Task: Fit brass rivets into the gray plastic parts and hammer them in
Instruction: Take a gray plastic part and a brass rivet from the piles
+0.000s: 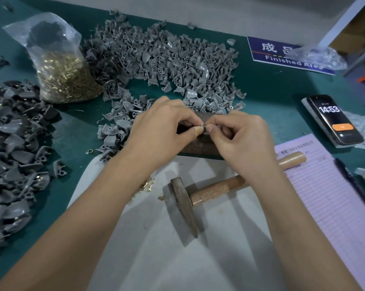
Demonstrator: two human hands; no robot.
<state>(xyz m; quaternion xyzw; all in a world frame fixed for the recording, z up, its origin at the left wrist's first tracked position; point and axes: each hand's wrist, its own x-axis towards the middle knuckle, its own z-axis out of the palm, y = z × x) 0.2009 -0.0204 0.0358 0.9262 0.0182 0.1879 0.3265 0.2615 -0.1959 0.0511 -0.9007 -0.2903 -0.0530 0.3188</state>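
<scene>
My left hand (pixel 162 131) and my right hand (pixel 238 137) meet fingertip to fingertip over a dark metal block (pixel 198 148). Between them they pinch a small gray plastic part (pixel 203 128), mostly hidden by the fingers. A bandage wraps my left thumb tip. Whether a rivet is in the part cannot be seen. A wooden-handled hammer (pixel 208 192) lies on the white sheet (pixel 177 248) below my hands, untouched. Loose brass rivets (pixel 147 184) lie by my left wrist. A big heap of gray plastic parts (pixel 160 57) spreads behind the block.
A clear bag of brass rivets (pixel 62 76) stands at the back left. A darker heap of parts (pixel 11 154) fills the left edge. A phone (pixel 332 120), a lined pink form (pixel 328 192), a pen (pixel 353 185) and a blue "Finished Area" sign (pixel 282 55) sit at the right.
</scene>
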